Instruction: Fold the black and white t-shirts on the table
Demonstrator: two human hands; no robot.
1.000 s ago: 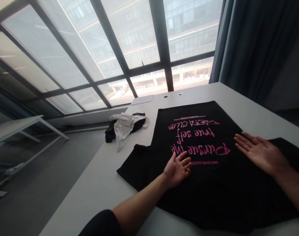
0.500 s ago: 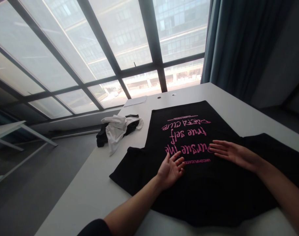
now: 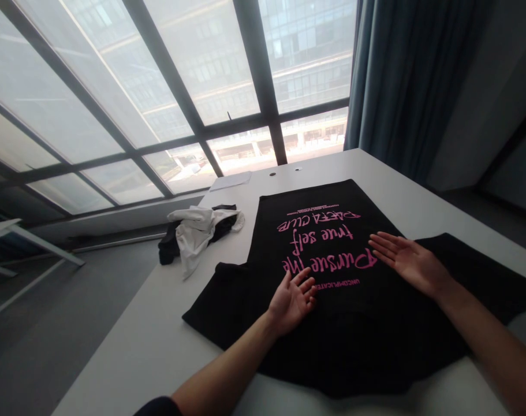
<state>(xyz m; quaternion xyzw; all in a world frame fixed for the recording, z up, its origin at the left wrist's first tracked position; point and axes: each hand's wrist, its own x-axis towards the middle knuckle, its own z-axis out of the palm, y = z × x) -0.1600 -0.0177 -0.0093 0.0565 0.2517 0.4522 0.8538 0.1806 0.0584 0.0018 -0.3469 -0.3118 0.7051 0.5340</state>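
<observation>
A black T-shirt [image 3: 358, 341] with pink lettering is spread flat, its sleeves out to both sides and its print upside down from where I look. Over the left part of the lettering is my left hand [image 3: 290, 301], palm turned up and fingers loosely apart, holding nothing. My right hand [image 3: 412, 263] is over the shirt's right side, fingers stretched out and palm partly facing up, also with nothing in it. Whether either hand touches the cloth I cannot tell.
The shirt lies on a white table [image 3: 150, 329]. Crumpled white and black clothes [image 3: 197, 231] lie near its left edge, with a flat white sheet [image 3: 230, 181] farther back. Large windows and a blue curtain [image 3: 392, 92] stand behind. Another white table [image 3: 37, 242] is at the far left.
My right hand has turned its palm further up, away from the lettering. The view has shifted slightly to the right. The shirt lies as before.
</observation>
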